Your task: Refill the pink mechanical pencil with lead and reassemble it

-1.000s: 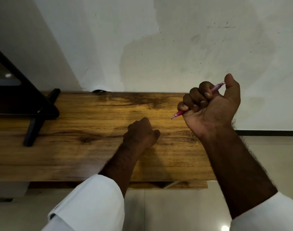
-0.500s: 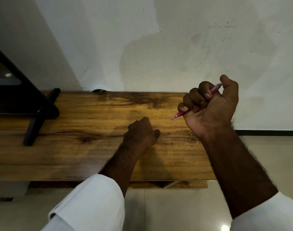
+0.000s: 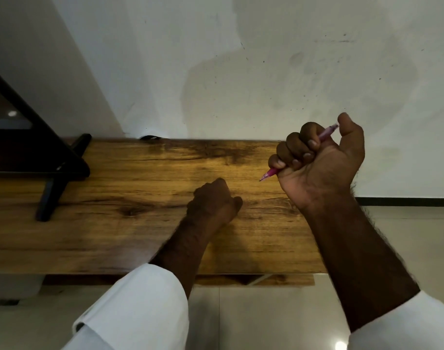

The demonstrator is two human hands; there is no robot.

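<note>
My right hand (image 3: 319, 162) is raised above the right end of the wooden table (image 3: 120, 188), fisted around the pink mechanical pencil (image 3: 267, 175). The pencil's tip points down and left, out below my little finger. Its rear end shows between my index finger and my thumb, which stands just beside it. My left hand (image 3: 213, 205) rests on the table top near the middle as a closed fist; whether anything is inside it is hidden.
A black stand with a slanted leg (image 3: 52, 188) occupies the table's left end. A white wall (image 3: 241, 72) rises right behind the table. Pale floor tiles (image 3: 241, 319) lie below the near edge.
My right thumb lifted off the pencil's rear end, came back down over it, then lifted a little. The left fist stayed still.
</note>
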